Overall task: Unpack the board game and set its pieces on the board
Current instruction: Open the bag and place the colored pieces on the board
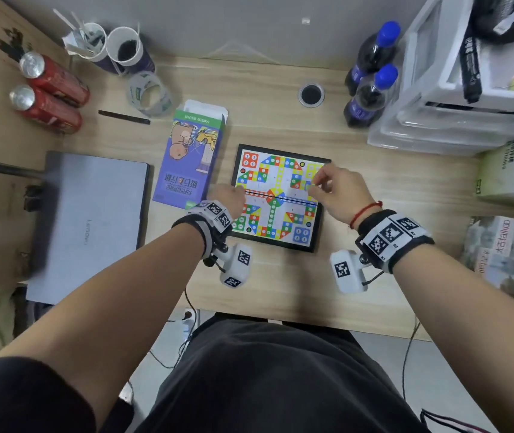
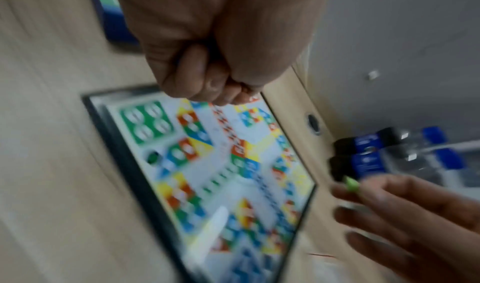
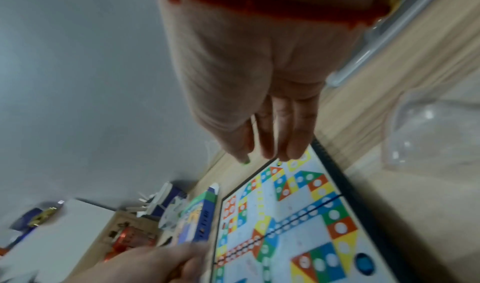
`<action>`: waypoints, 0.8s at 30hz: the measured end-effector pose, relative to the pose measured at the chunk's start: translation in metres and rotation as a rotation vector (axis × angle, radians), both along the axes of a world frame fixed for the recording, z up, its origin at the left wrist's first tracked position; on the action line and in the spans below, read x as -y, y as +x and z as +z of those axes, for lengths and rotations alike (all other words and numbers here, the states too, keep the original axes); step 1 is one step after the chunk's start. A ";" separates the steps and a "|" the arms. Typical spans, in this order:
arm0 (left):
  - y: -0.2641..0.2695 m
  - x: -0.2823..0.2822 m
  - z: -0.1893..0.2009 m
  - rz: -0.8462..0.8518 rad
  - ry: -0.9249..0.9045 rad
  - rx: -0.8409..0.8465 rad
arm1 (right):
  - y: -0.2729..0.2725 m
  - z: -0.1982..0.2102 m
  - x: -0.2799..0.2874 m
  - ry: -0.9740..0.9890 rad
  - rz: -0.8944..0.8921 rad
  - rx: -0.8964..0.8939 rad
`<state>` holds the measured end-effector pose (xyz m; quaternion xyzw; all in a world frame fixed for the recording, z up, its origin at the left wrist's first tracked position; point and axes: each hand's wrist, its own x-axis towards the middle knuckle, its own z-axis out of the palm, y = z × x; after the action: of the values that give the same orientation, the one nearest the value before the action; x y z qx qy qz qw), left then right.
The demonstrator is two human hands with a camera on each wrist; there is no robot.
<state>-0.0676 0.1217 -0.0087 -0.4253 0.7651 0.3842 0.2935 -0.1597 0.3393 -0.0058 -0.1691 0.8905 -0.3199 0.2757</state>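
Note:
The colourful game board (image 1: 280,198) lies open and flat on the wooden desk (image 1: 280,285), with its purple and green box (image 1: 190,157) to its left, end flap open. My right hand (image 1: 315,182) hovers over the board's far right corner and pinches a small green piece (image 2: 350,183) between thumb and fingertip; the green piece (image 3: 245,161) shows at the thumb tip, and the other fingers (image 3: 296,135) point straight down. My left hand (image 1: 229,196) is a closed fist (image 2: 207,82) above the board's left edge. What lies inside the fist is hidden.
A closed grey laptop (image 1: 93,220) lies left of the box. Red cans (image 1: 49,92), paper cups (image 1: 109,45), a tape roll (image 1: 149,93) and a black pen (image 1: 124,117) stand far left. Two blue-capped bottles (image 1: 371,79) and plastic drawers (image 1: 468,89) crowd the far right.

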 end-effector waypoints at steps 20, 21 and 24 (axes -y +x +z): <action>0.032 0.029 -0.046 -0.243 -0.135 0.104 | 0.003 -0.036 0.009 0.164 -0.036 -0.092; 0.032 0.030 -0.050 -0.252 -0.146 0.093 | 0.000 -0.035 0.011 0.176 -0.034 -0.093; 0.032 0.031 -0.051 -0.202 -0.123 0.040 | -0.003 -0.031 0.015 0.223 -0.006 -0.103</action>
<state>-0.0356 0.0911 -0.0599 -0.3709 0.8201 0.2965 0.3193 -0.1622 0.3246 -0.0370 -0.1507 0.9341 -0.2108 0.2456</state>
